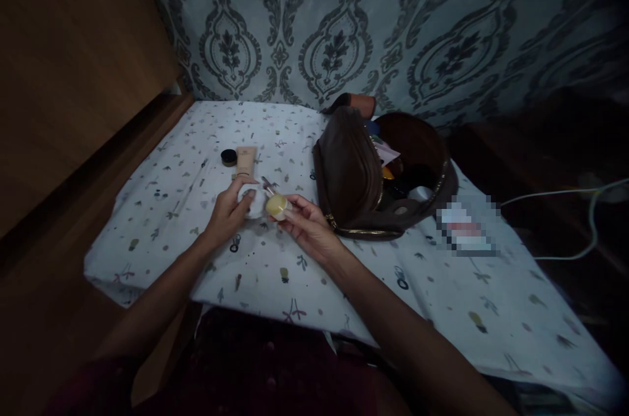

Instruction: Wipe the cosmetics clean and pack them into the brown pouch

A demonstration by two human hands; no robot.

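My right hand (pixel 310 225) is closed around a small jar with a yellow face (pixel 276 206), tilted toward me. Just left of it, my left hand (pixel 230 208) has its fingers curled over a white round piece, lid-like (pixel 256 206), which is partly covered by the fingers. A slim, pale stick-like item (pixel 268 186) shows just behind the jar; whether it lies on the cloth or is held I cannot tell. Beyond my left fingers lies a beige squeeze tube (pixel 246 159), and beside it sits a small round pot with a black top (pixel 228 157).
An open brown bag (pixel 348 157) with a gold zip stands to the right, with several small items inside. Patterned white cloth (pixel 275 272) covers the table. Right of the bag is a blurred-out object (pixel 466 227), near white cables (pixel 592 232). A wooden cabinet (pixel 83 62) borders the left.
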